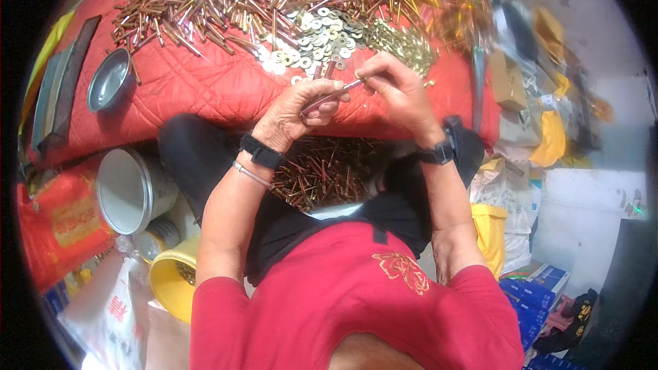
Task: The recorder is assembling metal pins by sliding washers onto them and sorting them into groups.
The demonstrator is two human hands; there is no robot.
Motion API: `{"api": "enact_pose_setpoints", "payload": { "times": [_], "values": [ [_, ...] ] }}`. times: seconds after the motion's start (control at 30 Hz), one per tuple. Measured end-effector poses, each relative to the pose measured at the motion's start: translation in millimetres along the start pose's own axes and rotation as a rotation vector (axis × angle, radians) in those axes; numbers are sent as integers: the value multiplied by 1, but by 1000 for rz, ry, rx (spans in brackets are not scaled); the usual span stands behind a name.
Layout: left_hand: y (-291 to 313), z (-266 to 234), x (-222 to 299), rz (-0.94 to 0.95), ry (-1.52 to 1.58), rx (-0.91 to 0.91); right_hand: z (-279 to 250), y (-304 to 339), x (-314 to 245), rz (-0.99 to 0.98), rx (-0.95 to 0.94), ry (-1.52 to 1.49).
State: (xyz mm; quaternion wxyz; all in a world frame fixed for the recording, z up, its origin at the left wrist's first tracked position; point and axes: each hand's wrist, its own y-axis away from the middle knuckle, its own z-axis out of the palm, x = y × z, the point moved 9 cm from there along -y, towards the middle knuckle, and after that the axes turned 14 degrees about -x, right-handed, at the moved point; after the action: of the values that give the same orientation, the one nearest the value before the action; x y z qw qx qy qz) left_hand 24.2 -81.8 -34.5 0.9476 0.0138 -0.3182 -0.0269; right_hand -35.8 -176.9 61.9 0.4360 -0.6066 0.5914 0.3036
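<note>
My left hand (306, 106) is closed around a slim copper-coloured bolt (334, 96), which slants up to the right. At its far end, the thumb and fingertips of my right hand (397, 89) pinch together; whatever small piece they hold is too small to make out. Just beyond both hands, flat round washers (329, 38) lie heaped on a red quilted cover (185, 89). Small brass-coloured nuts (404, 44) form a pile to their right. Behind these spreads a large heap of copper-coloured bolts (226, 0).
A metal bowl (110, 81) rests on the cover at the left. More bolts (319, 175) fill a container between my legs. A white bucket (125, 190) and a yellow bucket (171, 284) stand at lower left. Boxes (507, 81) and yellow bags (550, 138) crowd the right side.
</note>
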Motion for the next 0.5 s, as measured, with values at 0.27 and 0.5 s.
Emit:
{"api": "enact_pose_setpoints", "payload": {
  "times": [0.27, 0.5],
  "values": [
    [8, 5, 31, 207, -721, 247, 4, 9, 18, 170, -83, 266],
    [4, 7, 30, 255, -800, 242, 1, 12, 25, 234, -48, 184]
  ]
}}
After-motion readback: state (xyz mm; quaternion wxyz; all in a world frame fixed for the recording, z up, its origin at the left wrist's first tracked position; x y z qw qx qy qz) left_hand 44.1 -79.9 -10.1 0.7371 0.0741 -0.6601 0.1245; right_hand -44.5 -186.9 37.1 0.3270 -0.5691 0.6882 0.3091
